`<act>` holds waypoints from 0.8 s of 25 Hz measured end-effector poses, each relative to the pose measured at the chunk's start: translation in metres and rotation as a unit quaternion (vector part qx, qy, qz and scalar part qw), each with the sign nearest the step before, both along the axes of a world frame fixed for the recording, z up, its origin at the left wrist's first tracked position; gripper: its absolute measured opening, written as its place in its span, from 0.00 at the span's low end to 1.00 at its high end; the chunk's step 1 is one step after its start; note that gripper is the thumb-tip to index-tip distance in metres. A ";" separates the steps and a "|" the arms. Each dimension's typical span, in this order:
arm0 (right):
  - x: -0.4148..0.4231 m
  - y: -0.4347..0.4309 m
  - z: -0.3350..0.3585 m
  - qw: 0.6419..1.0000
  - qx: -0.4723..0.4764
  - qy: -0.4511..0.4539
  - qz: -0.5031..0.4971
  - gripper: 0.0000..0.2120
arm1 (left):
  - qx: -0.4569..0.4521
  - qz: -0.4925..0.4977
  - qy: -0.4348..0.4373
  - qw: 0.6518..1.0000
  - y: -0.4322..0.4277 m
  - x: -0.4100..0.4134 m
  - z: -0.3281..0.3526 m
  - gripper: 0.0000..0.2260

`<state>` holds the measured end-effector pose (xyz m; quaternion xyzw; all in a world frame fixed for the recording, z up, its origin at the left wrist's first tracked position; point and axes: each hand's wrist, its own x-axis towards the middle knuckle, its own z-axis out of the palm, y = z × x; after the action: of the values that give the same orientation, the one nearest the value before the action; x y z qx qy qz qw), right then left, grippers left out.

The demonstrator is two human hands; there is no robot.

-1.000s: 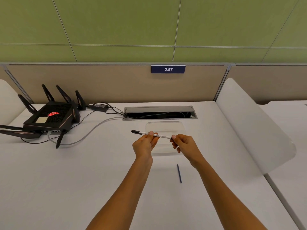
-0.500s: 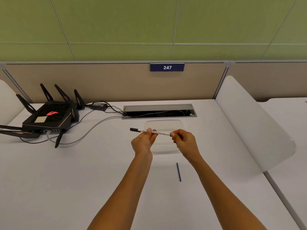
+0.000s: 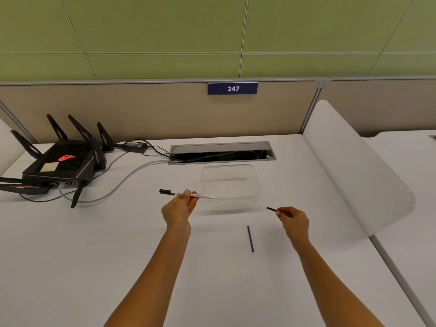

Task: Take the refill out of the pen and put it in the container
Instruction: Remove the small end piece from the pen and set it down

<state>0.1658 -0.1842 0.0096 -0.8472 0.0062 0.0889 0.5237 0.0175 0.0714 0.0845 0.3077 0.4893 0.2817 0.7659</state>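
Head-camera view shows the person's left hand (image 3: 179, 208) pinching a slim white plastic pen barrel with a black cap (image 3: 186, 194) near its middle, thumb and fingers closed round it, the capped end pointing toward the table's left edge and the bare end reaching over the near left wall of a clear, shallow, round-cornered plastic container (image 3: 256, 185). The right hand (image 3: 293, 220) is well apart from the barrel, toward the table's right side, its fingertips closed on a short, thin dark piece (image 3: 273, 209) whose free end points up and left, toward the container's near right corner. That piece is too small to identify for certain; I judge it to be the pen's end piece or tip rather than the refill itself.

A thin dark-blue refill rod (image 3: 250, 238) lies flat on the white table (image 3: 70, 256), nearer the front edge than the container, between the two forearms and touching neither hand. The container sits just in front of the grey cable slot (image 3: 223, 152) at the table's back edge and looks empty, though its clear walls make that hard to confirm.

As a judgement, the pen is now in two parts and the opening step looks done. Left to do: getting the refill out of the barrel, if one is inside it, and placing it in the container. Nothing appears to have been deposited yet, and the rod on the table is also outside it.
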 end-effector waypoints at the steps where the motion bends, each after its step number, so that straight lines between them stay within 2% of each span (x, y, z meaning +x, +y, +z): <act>1: 0.000 -0.007 -0.010 1.000 -0.018 0.013 -0.008 0.08 | 0.004 -0.002 0.009 1.000 -0.001 -0.001 -0.006 0.06; 9: -0.010 -0.017 -0.040 0.994 -0.100 0.036 0.003 0.08 | 0.014 -0.026 0.040 0.999 -0.013 -0.009 -0.028 0.05; 13: -0.011 -0.017 -0.046 0.988 -0.148 0.020 0.031 0.08 | 0.021 -0.040 0.053 0.998 -0.019 -0.008 -0.032 0.03; 20: -0.014 -0.016 -0.049 0.985 -0.166 -0.021 0.043 0.09 | 0.032 -0.052 0.056 0.997 -0.025 -0.005 -0.038 0.04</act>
<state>0.1518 -0.2007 -0.0391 -0.9237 -0.0264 0.0915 0.3711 0.0125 0.0468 0.0466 0.3723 0.5052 0.2399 0.7407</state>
